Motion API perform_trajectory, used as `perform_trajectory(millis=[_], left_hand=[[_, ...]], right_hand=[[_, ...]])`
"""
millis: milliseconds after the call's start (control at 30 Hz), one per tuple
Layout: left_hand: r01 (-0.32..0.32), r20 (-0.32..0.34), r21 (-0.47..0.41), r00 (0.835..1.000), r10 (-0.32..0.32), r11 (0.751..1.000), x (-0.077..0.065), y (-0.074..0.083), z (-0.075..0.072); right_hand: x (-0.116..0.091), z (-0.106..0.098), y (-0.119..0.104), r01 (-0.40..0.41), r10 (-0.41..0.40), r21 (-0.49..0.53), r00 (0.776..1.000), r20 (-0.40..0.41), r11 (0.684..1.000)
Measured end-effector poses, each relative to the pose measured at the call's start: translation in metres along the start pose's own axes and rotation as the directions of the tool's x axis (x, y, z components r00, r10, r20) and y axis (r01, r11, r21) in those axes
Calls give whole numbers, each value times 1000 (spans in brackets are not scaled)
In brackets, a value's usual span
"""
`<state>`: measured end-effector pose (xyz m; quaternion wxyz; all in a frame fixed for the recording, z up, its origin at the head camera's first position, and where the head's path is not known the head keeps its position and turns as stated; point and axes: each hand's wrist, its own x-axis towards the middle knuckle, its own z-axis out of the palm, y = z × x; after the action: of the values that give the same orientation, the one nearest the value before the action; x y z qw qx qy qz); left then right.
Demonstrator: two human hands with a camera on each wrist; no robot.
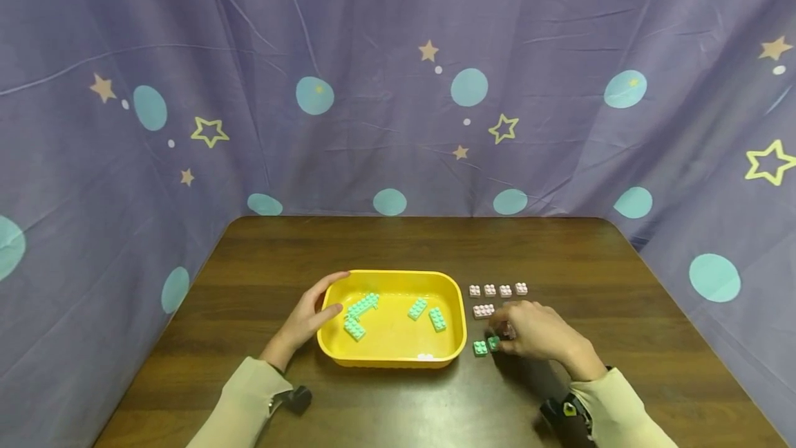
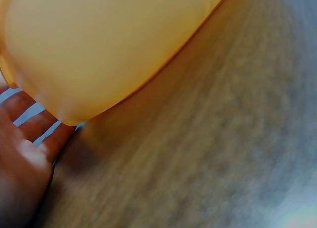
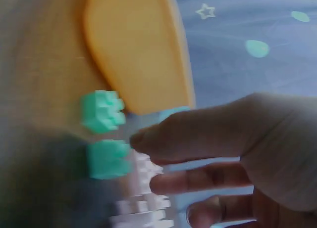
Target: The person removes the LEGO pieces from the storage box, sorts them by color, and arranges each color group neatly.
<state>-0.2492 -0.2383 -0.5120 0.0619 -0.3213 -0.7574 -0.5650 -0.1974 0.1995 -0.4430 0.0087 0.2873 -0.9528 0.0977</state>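
a brown table (image 1: 385,410) holds the yellow tray (image 1: 394,339), which sits between the hands. the left hand (image 1: 307,314) lies against the tray's left end, thumb over the rim, fingers loosely extended. the right hand (image 1: 539,330) is just right of the tray, thumb and fingertips apart. mint bricks (image 1: 438,319) lie inside the tray. a long pink brick (image 1: 483,311) lies by the right hand's fingers. two small green bricks (image 1: 480,348) sit by that hand's thumb; whether it touches one, i can't tell. four small pink bricks (image 1: 490,290) line up farther off.
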Motion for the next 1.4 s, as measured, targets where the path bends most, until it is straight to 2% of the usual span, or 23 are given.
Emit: perform_trajectory(millis=[233,400,533,700,833,1067,1400], left_hand=[[20,-3,-25,1000,-20,999,-4,-2,1],[8,1,-27,1000,-8,1000,-3,-4,0],[9,-2,-19,1000,-9,1000,-2,-3,-1],[-2,-9,-20,1000,1,1000,-1,-1,1],[2,-8,-16,1000,-2,1000,-2,-1,2],[3,-9,-13,1000,-3,1000,-2,-2,1],[11,-6,-13,1000,-11,1000,2,-2,-2]], right_hand=[[14,-26,-2,68,-66,23,995,-76,997],[40,-35,-8,135,-128,37,979,-156,990],[64,-39,-17,172,-159,57,971,-179,983],[91,-39,-32,205,-193,73,970,-148,976],[104,-35,-44,207,-198,75,975,-103,976],[118,-22,-61,197,-194,71,980,-51,978],[136,-16,-97,265,-266,40,964,14,963]])
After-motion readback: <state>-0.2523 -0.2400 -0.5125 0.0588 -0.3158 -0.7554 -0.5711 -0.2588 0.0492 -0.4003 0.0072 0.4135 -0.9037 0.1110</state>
